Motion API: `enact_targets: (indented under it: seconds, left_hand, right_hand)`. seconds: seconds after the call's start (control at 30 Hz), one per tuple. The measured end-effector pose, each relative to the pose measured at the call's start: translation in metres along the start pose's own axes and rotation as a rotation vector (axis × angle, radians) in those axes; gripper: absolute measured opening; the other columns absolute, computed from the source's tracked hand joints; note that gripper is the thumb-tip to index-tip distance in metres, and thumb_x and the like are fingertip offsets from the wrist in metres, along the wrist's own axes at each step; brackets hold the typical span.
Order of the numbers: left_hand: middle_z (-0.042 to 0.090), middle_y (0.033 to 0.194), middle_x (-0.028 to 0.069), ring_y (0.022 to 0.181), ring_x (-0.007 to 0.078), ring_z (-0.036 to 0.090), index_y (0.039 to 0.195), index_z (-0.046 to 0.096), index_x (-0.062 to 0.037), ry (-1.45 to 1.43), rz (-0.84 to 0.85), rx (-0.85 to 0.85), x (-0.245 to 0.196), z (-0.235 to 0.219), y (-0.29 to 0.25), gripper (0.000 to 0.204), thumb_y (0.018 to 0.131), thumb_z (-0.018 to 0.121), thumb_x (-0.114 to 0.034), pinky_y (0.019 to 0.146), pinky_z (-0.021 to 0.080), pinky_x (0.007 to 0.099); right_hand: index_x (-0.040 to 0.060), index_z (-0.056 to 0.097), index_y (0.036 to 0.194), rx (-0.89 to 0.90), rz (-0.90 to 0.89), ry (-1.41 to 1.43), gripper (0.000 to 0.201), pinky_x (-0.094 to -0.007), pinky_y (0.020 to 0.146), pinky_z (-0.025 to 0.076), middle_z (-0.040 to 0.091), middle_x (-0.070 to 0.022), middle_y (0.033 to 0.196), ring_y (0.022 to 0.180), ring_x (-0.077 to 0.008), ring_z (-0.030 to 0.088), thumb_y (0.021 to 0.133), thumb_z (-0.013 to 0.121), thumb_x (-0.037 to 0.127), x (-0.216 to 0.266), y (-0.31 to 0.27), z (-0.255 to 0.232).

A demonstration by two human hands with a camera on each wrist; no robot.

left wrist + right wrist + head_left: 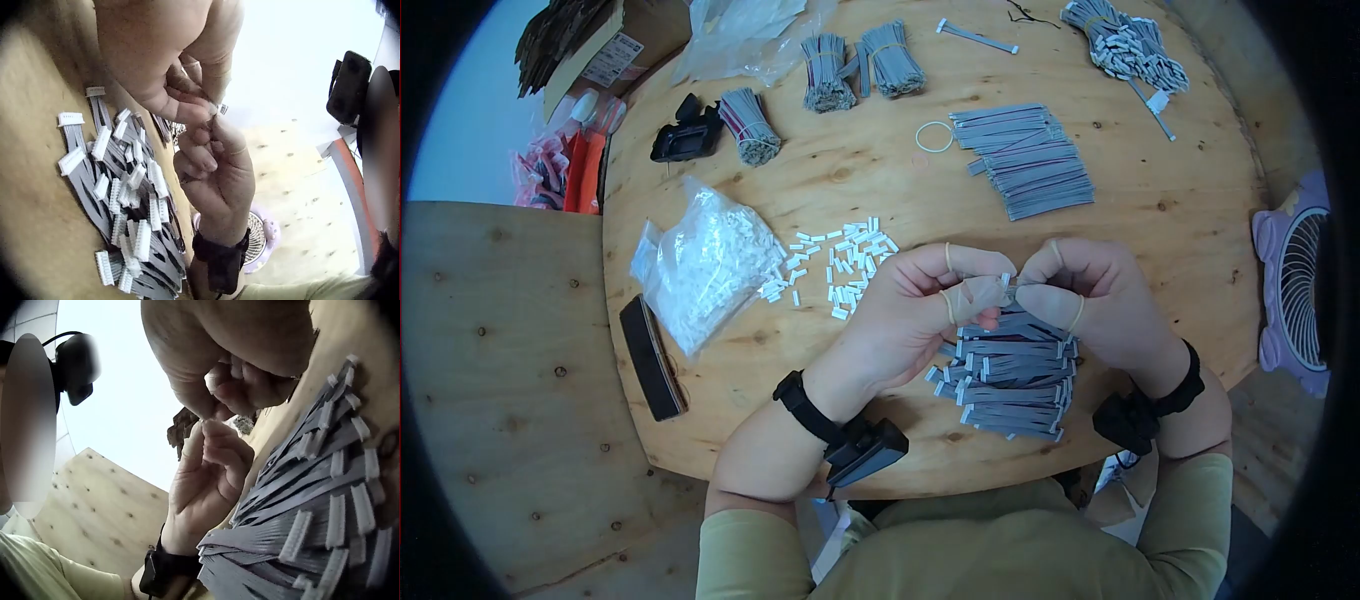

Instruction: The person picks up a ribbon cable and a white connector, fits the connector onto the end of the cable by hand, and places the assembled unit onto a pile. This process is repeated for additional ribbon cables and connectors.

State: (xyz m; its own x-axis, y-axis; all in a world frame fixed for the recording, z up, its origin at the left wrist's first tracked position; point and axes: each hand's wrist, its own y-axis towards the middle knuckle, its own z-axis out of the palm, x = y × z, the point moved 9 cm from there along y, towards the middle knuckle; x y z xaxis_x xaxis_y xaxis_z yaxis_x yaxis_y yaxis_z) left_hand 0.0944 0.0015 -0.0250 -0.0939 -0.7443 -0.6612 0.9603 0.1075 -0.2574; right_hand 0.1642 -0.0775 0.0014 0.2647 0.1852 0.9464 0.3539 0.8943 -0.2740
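Thumb and index finger of my left hand [925, 300] pinch a small white connector [1006, 281]. Meeting them tip to tip, my right hand [1100, 290] pinches the end of a grey ribbon cable, mostly hidden by the fingers. Both hands wear pale finger covers on thumb and index finger. In the left wrist view, the connector [223, 109] peeks out between the touching fingertips. Right below the hands lies a stack of grey ribbon cables [1015, 385] with white connectors on their ends; the right wrist view shows these cables [275, 531] fanned out beside the hands.
Loose white connectors [860, 255] lie left of the hands, by a clear bag [710, 260] full of them. Beyond the hands is a pile of ribbon cables [1025, 160]. Tied cable bundles [828, 75] stand at the back. A dark phone-like case [652, 357] lies left; a purple fan [1295, 285] stands right.
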Motion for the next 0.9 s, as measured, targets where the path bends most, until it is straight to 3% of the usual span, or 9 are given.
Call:
enact_targets:
  seconds: [0.63,0.73,0.9]
  left_hand:
    - [0.061,0.088,0.0106,0.071,0.0142,0.059,0.097,0.059,0.0016,0.002,-0.002,0.031,0.002,0.001,-0.001,0.02,0.078,0.061,-0.005,0.065,0.05,0.0239]
    - [0.061,0.088,0.0108,0.071,0.0147,0.059,0.097,0.059,0.0015,0.016,0.006,0.031,0.001,0.001,-0.001,0.021,0.077,0.061,-0.005,0.065,0.05,0.0239]
    - [0.061,0.088,0.0111,0.071,0.0152,0.059,0.097,0.059,0.0011,-0.039,-0.021,0.031,0.001,0.002,-0.002,0.021,0.077,0.062,-0.005,0.065,0.05,0.0242]
  right_hand:
    - [0.0016,0.056,0.081,0.021,-0.041,-0.024,0.003,-0.018,0.06,0.043,0.057,0.0019,0.074,0.067,-0.0024,0.052,0.08,0.057,0.005,0.007,-0.002,0.004]
    - [0.0017,0.056,0.081,0.013,0.027,-0.003,0.003,-0.018,0.06,0.043,0.057,0.0019,0.074,0.067,-0.0025,0.052,0.08,0.057,0.004,0.008,-0.003,0.005]
    - [0.0018,0.056,0.08,0.032,-0.129,-0.137,0.003,-0.018,0.06,0.043,0.056,0.0019,0.074,0.067,-0.0022,0.051,0.08,0.057,0.004,0.015,-0.004,0.007]
